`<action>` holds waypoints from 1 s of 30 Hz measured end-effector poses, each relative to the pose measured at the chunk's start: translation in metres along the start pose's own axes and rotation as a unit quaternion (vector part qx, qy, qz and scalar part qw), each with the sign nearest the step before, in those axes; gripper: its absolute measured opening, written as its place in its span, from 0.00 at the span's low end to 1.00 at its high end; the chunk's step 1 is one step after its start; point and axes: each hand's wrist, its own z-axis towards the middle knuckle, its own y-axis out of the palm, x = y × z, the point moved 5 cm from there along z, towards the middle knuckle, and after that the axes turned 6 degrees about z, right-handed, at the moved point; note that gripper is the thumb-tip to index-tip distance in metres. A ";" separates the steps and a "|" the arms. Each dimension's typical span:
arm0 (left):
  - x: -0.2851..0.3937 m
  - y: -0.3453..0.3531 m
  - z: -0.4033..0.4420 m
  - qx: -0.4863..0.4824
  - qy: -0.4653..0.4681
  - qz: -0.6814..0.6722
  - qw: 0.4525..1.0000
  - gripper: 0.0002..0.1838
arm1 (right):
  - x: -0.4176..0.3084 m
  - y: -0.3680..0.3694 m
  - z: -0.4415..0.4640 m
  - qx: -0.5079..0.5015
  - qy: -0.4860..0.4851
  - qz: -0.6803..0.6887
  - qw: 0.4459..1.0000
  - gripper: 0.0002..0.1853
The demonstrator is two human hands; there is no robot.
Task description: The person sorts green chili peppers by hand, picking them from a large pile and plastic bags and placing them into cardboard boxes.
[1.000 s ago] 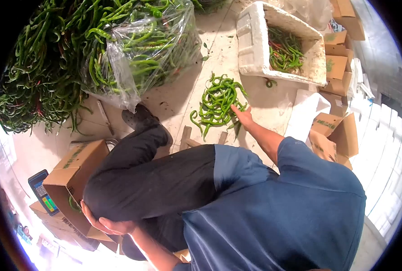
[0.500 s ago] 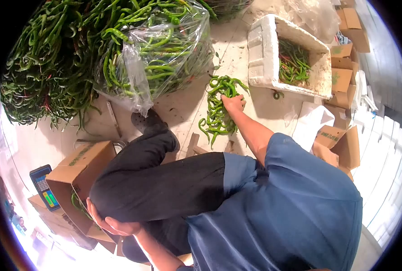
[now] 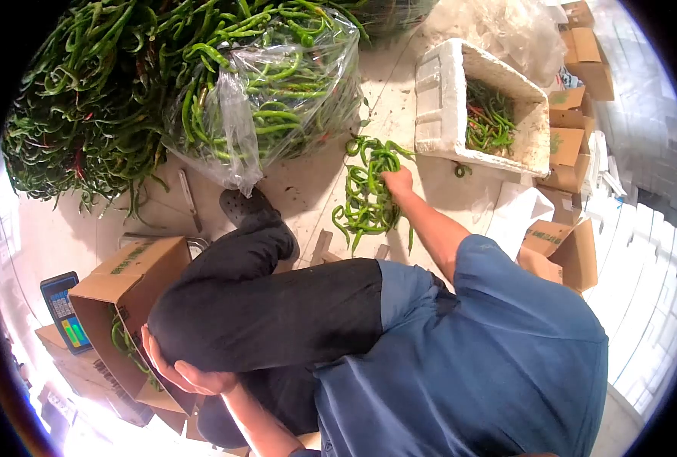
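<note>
A small heap of green chili peppers [image 3: 367,199] lies on the pale tiled floor ahead of me. My right hand [image 3: 399,181] is at the heap's right side, its fingers curled on some of the peppers; the fingertips are partly hidden. My left hand [image 3: 190,375] rests against my bent knee, thumb apart from the fingers, holding nothing. Just beyond it stands an open cardboard box [image 3: 102,293] on its side of the knee, with some green peppers [image 3: 125,339] inside.
A large pile of green chilies [image 3: 87,99] and a clear plastic bag [image 3: 277,99] full of them stand at upper left. A white foam box [image 3: 441,107] holds more peppers. Cardboard boxes [image 3: 571,152] line the right. A keypad device [image 3: 66,312] is at far left.
My right hand has shifted slightly down and right at the heap, and its fingers look more curled. Some peppers under it have moved. My left hand stays on the knee.
</note>
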 end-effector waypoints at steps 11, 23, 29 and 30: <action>0.008 0.008 0.006 -0.010 0.015 -0.076 0.997 0.27 | -0.119 -0.115 -0.070 -0.184 -0.113 0.035 0.976 0.15; 0.010 -0.010 0.015 -0.042 0.073 -0.021 0.996 0.22 | -0.324 -0.164 -0.215 -0.406 -0.258 0.218 0.849 0.14; -0.006 -0.031 0.035 -0.134 -0.121 -0.204 0.962 0.20 | -0.420 -0.116 -0.355 -0.609 -0.217 0.144 0.749 0.17; -0.014 -0.035 0.038 -0.148 -0.211 -0.304 0.917 0.20 | -0.431 -0.104 -0.384 -0.659 -0.188 0.174 0.707 0.18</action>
